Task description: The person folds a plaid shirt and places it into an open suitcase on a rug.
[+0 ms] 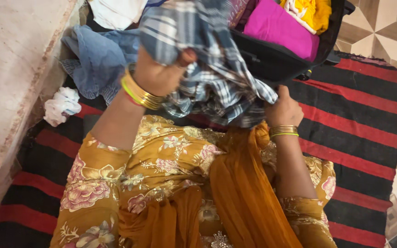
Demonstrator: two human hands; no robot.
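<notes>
1. Nearest to me is my own lap: mustard floral dress [161, 174] with an orange scarf [240, 197] draped down the middle, as I sit on a red-and-black striped rug [359, 124].
2. My left hand [159, 73] is raised over the lap, fingers clamped on a bunched fold of the blue-and-white plaid cloth [217, 78]; gold bangles sit at that wrist.
3. My right hand [283, 110] grips the lower right edge of the same cloth, fingers closed on it, just below the rim of the black suitcase [272, 59].
4. So the plaid cloth hangs between both hands, crumpled, partly over my knees and partly against the open suitcase.
5. Inside the suitcase lie a magenta garment [281, 27] and a yellow one [311, 11]; a blue denim piece [99, 57] is heaped to the left beside the wall, with a small white crumpled cloth [60, 105] on the rug's edge.
6. By my judgement I am mid-handling: the cloth is gathered, not yet flat or folded.
7. A next move would call for drawing both hands apart to pull the fabric taut, finding its corners, while keeping it clear of the scarf.
</notes>
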